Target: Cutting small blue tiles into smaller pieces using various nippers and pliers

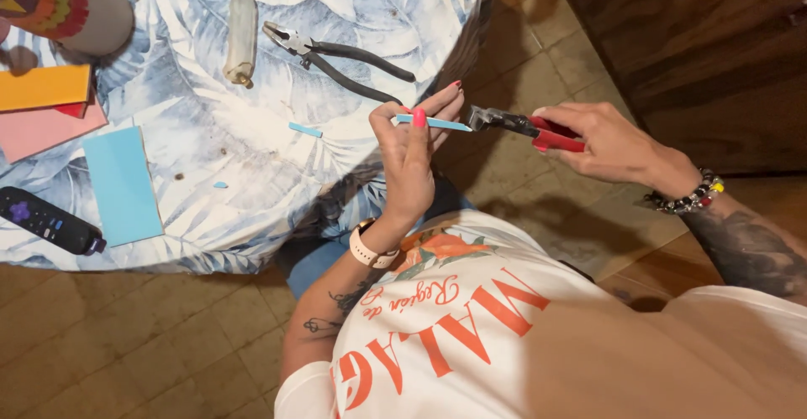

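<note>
No packages, labels, signs or screens show anywhere on the table or the floor.

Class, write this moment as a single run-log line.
left hand: pinches thin light-blue strip | right hand: grips red-handled cutter, tip at strip end | tablecloth: black-handled pliers, light-blue card

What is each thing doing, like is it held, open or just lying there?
Blue strip: pinched in left hand.
Red-handled cutter: gripped in right hand, tip at the strip.
Black pliers: lying on table, handles spread.
Remote: lying flat.
Blue card: lying flat.
</note>
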